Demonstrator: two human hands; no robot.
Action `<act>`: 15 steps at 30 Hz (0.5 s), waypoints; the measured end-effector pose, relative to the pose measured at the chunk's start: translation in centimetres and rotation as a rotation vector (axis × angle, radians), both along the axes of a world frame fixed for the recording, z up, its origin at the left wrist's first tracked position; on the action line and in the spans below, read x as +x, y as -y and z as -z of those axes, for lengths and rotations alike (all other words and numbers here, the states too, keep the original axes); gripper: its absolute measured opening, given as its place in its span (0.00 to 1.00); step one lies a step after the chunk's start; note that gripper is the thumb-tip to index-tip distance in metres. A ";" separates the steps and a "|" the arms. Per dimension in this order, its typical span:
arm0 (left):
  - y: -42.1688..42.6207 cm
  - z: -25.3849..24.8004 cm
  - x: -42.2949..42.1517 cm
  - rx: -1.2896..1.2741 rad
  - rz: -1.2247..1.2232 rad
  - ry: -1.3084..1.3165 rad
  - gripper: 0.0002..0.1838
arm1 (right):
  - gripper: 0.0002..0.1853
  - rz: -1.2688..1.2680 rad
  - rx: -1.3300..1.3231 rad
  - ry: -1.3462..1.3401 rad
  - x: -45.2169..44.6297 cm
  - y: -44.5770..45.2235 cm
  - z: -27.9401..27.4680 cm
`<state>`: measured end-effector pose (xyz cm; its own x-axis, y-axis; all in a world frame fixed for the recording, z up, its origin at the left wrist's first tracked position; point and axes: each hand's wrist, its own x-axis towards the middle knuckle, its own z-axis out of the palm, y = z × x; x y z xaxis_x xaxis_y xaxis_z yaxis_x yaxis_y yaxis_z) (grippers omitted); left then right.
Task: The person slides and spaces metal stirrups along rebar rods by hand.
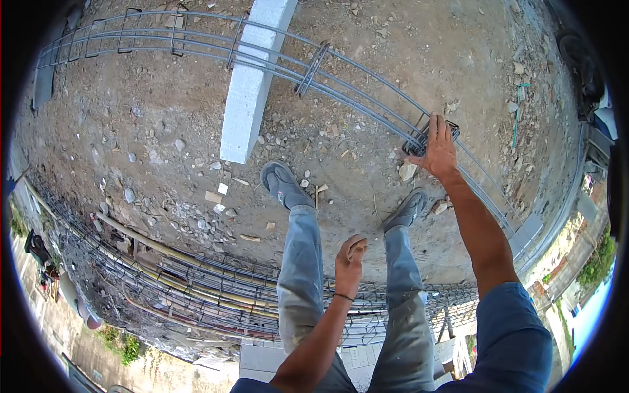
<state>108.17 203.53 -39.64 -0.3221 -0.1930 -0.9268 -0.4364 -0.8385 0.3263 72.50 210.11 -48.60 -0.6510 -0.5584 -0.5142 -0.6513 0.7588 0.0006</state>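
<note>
My right hand (439, 149) lies over a bundle of steel stirrups (415, 141) at the near end of a long rebar cage (354, 98). The fingers reach across the bundle, and the thumb is on its left side. My left hand (350, 261) hangs between my legs with its fingers curled in; whether anything is inside them is hidden. More stirrups (312, 69) sit close together farther along the bars. The cage passes over a pale concrete beam (249, 105) lying on the ground, with spaced stirrups toward the far left.
Stones and rubble cover the dirt ground (177, 118). Behind my feet lie more rebar cages (236, 278) and a bamboo pole (164, 245). A grey block (526, 234) is by the bars' right end. My shoes (288, 185) stand beside the beam's end.
</note>
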 end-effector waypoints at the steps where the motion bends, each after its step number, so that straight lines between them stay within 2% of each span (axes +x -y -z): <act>1: 0.3 -0.2 -0.1 0.009 -0.008 0.000 0.25 | 0.79 -0.012 0.018 -0.025 0.0 -1.0 -0.1; 4: 0.7 0.0 0.0 0.011 0.005 -0.002 0.25 | 0.80 -0.002 0.053 -0.065 -0.1 -2.1 -0.1; 6: 1.1 -0.1 -0.3 0.007 0.010 0.009 0.26 | 0.81 0.058 0.242 -0.021 -0.1 -1.0 -1.0; 7: 1.2 -0.2 -0.4 0.013 0.015 0.017 0.26 | 0.81 0.053 0.242 -0.021 0.0 -0.2 -1.1; 9: 1.4 -0.5 -1.1 0.033 -0.031 0.033 0.24 | 0.81 0.122 0.095 -0.043 1.3 3.0 -1.8; 11: 1.2 -0.4 -1.3 0.053 -0.068 0.057 0.22 | 0.82 0.053 -0.204 0.007 2.0 7.5 -0.9; 13: 0.8 0.1 -0.9 0.061 -0.032 0.005 0.26 | 0.83 0.024 -0.527 0.075 2.8 14.4 -0.2; 15: 1.2 -0.1 -1.1 0.052 -0.029 0.008 0.27 | 0.83 0.006 -0.677 0.118 3.0 20.9 1.8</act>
<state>107.08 202.31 -39.52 -0.3096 -0.1539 -0.9383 -0.4145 -0.8663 0.2789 75.45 189.26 -50.37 -0.6161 -0.7784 -0.1204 -0.6141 0.5703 -0.5456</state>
